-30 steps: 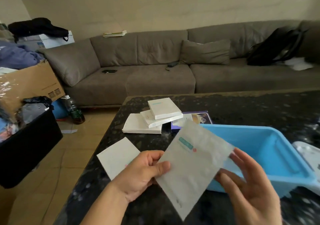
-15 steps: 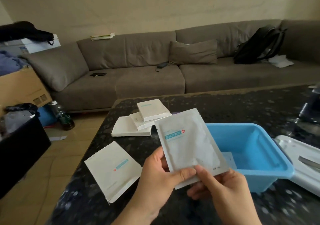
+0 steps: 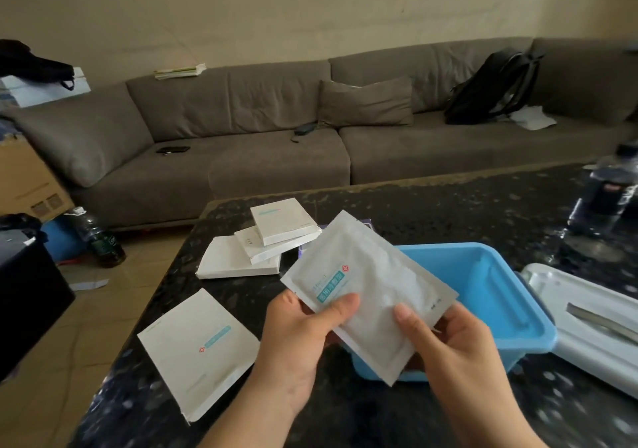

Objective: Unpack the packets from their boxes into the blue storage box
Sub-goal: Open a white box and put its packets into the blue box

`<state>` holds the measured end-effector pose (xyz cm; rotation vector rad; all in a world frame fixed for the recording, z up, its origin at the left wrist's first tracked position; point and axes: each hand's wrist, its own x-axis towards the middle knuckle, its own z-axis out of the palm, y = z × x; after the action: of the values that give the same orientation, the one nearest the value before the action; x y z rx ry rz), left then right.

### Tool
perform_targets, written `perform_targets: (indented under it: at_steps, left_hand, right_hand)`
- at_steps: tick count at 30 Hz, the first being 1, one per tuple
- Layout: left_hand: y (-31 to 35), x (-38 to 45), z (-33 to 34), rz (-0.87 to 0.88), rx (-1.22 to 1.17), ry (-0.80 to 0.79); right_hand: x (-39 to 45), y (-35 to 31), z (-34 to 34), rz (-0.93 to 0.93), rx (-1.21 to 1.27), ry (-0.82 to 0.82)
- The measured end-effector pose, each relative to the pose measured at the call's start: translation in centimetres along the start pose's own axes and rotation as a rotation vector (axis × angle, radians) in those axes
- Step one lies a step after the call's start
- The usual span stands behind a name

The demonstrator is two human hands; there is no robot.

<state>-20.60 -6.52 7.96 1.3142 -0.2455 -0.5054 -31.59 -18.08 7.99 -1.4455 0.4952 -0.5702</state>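
Both hands hold a flat white packet (image 3: 371, 283) with a teal label, tilted over the near left corner of the blue storage box (image 3: 500, 295). My left hand (image 3: 300, 340) pinches its lower left edge with the thumb on the label. My right hand (image 3: 452, 347) grips its lower right edge. One flat white box (image 3: 196, 347) lies on the dark table left of my hands. A stack of three white boxes (image 3: 262, 247) sits farther back. The inside of the blue box is mostly hidden by the packet.
The dark speckled table (image 3: 431, 212) carries a white lid (image 3: 587, 326) right of the blue box and a plastic bottle (image 3: 611, 188) at the far right. A grey sofa (image 3: 276, 136) stands behind. Cardboard boxes and a bottle sit on the floor at left.
The packet went from upright to tilted, its top swinging right over the blue box. My right hand shifted along its lower edge. The view moved closer to the table.
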Motion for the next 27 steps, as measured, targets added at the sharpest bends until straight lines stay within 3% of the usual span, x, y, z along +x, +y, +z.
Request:
perform_targets:
  at_steps: [5,8,10,14,18,22,27]
  left_hand:
    - [1.3,1.6,0.8,0.004,-0.019,-0.025]
    - [2.5,4.0,0.8,0.112,0.404,-0.007]
    - [3.2,5.4,1.3,0.153,0.653,-0.075]
    - [3.4,7.5,2.2,0.225,1.005,-0.227]
    - [2.3,9.1,2.9,0.335,1.269,-0.210]
    - [0.7,10.1,3.3,0.413,1.443,-0.279]
    - [-0.3,11.1,3.2,0.444,1.342,-0.269]
  right_hand:
    - [3.6,-1.1,-3.2,-0.126,-0.189,0.054]
    - [6.9,-1.9,-5.2,-0.084,-0.309,-0.012]
    - [9.3,-2.3,-6.5,-0.065,-0.463,-0.064]
    - [12.9,-2.2,-8.6,0.073,-0.738,-0.308]
    - [14.3,-0.3,-8.4,0.214,-0.835,-0.441]
    - [14.8,1.8,-7.2,0.319,-0.883,-0.521]
    - [14.8,2.8,-6.0,0.422,-0.892,-0.575]
